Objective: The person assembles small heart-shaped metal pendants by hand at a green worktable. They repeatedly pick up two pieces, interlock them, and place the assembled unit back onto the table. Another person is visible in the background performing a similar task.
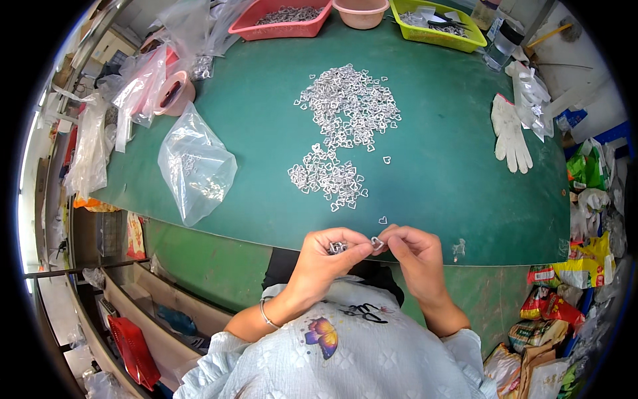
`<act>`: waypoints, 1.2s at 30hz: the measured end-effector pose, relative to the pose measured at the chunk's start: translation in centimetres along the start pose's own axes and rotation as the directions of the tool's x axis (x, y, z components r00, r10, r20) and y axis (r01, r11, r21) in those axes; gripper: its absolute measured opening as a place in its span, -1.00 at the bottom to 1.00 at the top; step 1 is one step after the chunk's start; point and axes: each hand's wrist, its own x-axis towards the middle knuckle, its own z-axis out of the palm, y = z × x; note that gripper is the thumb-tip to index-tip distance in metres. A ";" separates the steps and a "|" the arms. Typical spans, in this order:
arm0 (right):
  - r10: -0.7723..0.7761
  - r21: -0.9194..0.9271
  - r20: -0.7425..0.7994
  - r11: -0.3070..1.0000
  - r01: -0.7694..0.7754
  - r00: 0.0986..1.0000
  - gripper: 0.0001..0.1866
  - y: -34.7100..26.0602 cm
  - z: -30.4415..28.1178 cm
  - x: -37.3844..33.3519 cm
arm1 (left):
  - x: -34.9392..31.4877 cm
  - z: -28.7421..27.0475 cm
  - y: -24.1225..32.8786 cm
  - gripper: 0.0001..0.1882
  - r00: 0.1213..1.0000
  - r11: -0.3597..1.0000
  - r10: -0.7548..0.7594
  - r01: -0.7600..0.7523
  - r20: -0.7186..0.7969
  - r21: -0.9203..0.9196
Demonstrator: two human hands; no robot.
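Note:
At the table's near edge my two hands meet around one silver heart-shaped ring [377, 243]. My left hand [329, 259] is closed, with several more heart rings [337, 248] cupped in its curled fingers. The thumb and fingertips of my right hand [415, 256] pinch at the other side of the single heart. A loose heart ring [383, 220] lies on the green table [266, 126] just beyond my fingers. Farther off are a smaller pile of heart rings [325, 177] and a larger pile [349, 103] behind it, nearly touching. Another stray heart [387, 160] rests to their right.
A clear plastic bag [196, 166] with small metal pieces lies left. Along the back stand a red basket [279, 30], a pink bowl [361, 16] and a yellow basket [438, 36] with pliers. A white glove [510, 136] and clear jar [503, 45] are right; a pink cup [178, 100] is left.

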 end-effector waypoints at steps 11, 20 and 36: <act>-0.285 -0.389 -0.041 0.888 0.247 0.958 -0.90 -1.0 1.1 0.9 | 1.9 -0.9 1.2 -0.93 0.980 0.958 0.179 -0.193 0.087 0.213; -0.227 -0.246 -0.206 0.953 0.174 0.952 -0.90 -1.5 1.8 2.3 | 4.6 -1.3 2.3 -0.92 0.966 0.983 0.144 -0.164 0.213 0.083; -0.642 -0.802 0.076 0.416 0.430 0.763 -0.78 -0.6 4.6 4.7 | 4.9 -5.1 4.3 -0.81 0.950 0.980 0.121 -0.161 0.287 0.119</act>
